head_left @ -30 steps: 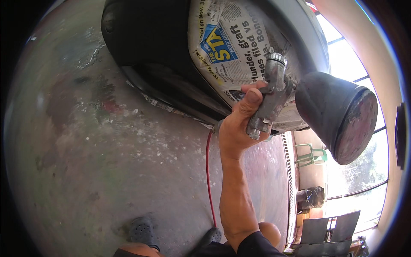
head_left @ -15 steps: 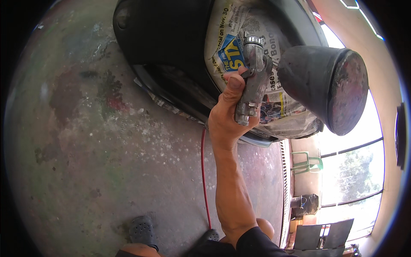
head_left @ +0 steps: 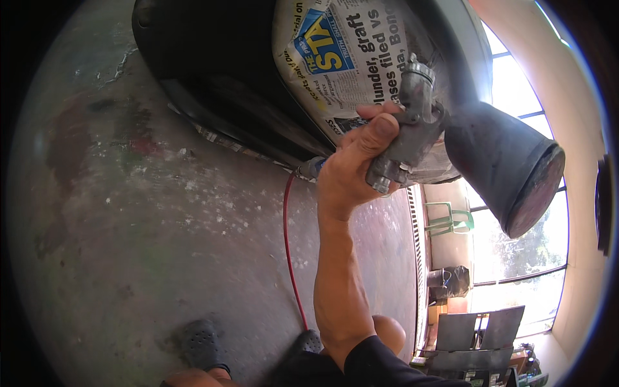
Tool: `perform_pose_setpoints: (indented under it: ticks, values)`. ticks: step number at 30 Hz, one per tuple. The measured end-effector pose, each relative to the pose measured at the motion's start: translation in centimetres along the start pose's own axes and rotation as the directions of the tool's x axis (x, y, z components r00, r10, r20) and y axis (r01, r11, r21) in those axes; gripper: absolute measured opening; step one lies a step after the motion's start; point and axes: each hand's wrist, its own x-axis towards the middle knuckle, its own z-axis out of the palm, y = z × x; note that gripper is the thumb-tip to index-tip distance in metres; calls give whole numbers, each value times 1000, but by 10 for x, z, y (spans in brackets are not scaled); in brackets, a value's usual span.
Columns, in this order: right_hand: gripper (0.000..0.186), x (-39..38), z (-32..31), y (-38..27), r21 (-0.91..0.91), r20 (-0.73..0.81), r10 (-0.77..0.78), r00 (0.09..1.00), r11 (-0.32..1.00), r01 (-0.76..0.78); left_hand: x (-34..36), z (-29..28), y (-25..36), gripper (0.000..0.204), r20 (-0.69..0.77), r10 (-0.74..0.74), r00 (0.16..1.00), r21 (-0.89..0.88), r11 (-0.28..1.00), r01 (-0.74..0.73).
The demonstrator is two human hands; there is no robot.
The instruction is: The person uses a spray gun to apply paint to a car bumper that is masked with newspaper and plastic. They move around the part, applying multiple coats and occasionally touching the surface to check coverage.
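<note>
Right of the hands (head_left: pixel 353 164) clamped round spray gun (head_left: pixel 419 143), fingers (head_left: pixel 370 111) mostly hidden, left unseen, its state unclear, bodywork (head_left: pixel 213 61) cropped above

Right grip (head_left: pixel 351 161) curled, thumb (head_left: pixel 382 131) extended; forearm (head_left: pixel 342 277) outstretched

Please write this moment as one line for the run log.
right hand: grips spray gun with dark cup | left hand: not in view | around: newspaper, black panel, red hose

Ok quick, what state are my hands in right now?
Left hand: out of view, cannot tell.
Right hand: closed, holding the grey spray gun.
</note>
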Motion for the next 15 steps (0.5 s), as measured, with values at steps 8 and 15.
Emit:
perform_pose_setpoints:
  ticks: [8,15]
  values:
    - [47,10,-2,11,-106,-55,-99,994,990,92,10,19,-21,20,-139,193,971,-1,981,-195]
    - [55,18,-41,28,-192,-187,15,982,980,-52,7,12,-22,23,-106,182,978,31,983,-179]
